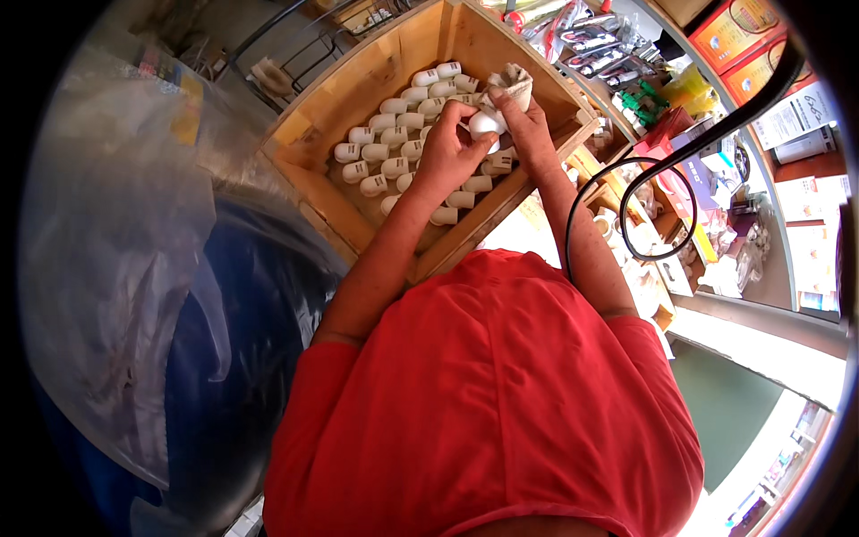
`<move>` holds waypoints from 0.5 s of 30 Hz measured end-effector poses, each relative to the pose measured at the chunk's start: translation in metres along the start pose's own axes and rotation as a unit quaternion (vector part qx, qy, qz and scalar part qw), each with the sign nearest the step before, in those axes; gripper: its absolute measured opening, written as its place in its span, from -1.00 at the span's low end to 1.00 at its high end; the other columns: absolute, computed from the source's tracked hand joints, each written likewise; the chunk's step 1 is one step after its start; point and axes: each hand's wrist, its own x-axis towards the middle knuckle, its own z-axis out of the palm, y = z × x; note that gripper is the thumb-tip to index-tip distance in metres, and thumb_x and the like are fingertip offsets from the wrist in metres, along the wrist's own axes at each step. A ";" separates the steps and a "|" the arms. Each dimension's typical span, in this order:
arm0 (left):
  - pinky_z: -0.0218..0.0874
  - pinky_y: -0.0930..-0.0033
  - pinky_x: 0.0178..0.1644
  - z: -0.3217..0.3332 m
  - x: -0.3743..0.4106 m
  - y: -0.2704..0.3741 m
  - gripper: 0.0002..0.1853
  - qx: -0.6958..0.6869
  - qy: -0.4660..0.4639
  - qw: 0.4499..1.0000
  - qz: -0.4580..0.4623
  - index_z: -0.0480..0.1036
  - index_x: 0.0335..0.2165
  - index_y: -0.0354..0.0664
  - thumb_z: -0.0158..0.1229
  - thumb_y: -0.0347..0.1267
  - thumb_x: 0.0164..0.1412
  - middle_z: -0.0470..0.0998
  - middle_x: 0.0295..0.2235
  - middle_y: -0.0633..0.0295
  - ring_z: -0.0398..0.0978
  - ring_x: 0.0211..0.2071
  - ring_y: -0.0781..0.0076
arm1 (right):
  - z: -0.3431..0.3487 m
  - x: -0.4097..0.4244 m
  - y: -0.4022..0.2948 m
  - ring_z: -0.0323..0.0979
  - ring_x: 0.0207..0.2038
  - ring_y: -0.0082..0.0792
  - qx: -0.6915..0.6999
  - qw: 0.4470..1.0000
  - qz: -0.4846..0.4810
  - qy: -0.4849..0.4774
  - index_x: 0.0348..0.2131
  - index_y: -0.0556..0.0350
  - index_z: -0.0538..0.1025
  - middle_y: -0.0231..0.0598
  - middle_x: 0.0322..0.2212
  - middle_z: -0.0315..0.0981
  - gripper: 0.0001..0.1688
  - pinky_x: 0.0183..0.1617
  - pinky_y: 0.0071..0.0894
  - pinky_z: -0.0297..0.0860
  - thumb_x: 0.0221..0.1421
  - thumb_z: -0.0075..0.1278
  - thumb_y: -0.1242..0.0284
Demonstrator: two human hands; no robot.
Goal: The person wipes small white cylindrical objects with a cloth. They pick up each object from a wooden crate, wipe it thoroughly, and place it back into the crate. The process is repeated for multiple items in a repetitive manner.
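Observation:
My left hand (451, 149) grips a glossy white plastic pipe fitting (486, 125) between thumb and fingers. A crumpled, off-white cloth (515, 83) is held in my right hand (525, 125), pressed close to that fitting. Both hands are above the right part of a wooden box (349, 82). Inside it, white plastic pipe fittings (394, 168) lie in rows, most with a rounded end and small dark print on top. My fingers hide part of the held fitting and some of those beneath.
Clear plastic sheeting (121, 268) and a blue wrapped bulk (248, 282) stand at left. A wire rack (295, 74) is behind the box. A black cable (725, 127) loops near my right forearm. Shelves at right hold packaged tools (597, 47) and cartons (745, 60).

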 end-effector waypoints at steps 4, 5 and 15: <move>0.23 0.27 -0.41 -0.006 0.000 0.023 -0.70 0.312 -0.018 0.938 0.149 0.24 -0.37 -0.16 0.14 -0.48 -0.15 0.38 -0.43 0.14 0.38 -0.44 0.10 | -0.005 0.003 -0.001 0.32 -0.43 -0.58 -0.003 0.999 0.048 -0.003 -0.25 0.15 0.37 -0.37 -0.44 0.39 -0.57 -0.37 -0.61 0.27 -0.04 0.01 0.22; 0.23 0.28 -0.40 -0.007 0.001 0.023 -0.69 0.327 -0.021 0.929 0.174 0.25 -0.36 -0.16 0.15 -0.48 -0.16 0.37 -0.43 0.15 0.38 -0.43 0.12 | -0.006 0.004 0.001 0.32 -0.42 -0.57 -0.009 0.999 0.053 -0.004 -0.25 0.16 0.37 -0.37 -0.43 0.39 -0.57 -0.36 -0.61 0.27 -0.05 0.02 0.22; 0.26 0.50 -0.55 -0.015 0.011 0.004 -0.49 -0.091 0.011 0.979 -0.182 0.26 -0.25 -0.27 0.06 -0.05 0.02 0.43 -0.45 0.14 0.40 -0.51 0.50 | 0.000 -0.005 -0.015 0.36 -0.41 -0.55 0.012 0.998 0.006 0.067 -0.20 0.12 0.33 -0.34 -0.39 0.39 -0.50 -0.41 -0.66 0.31 -0.07 0.06 0.20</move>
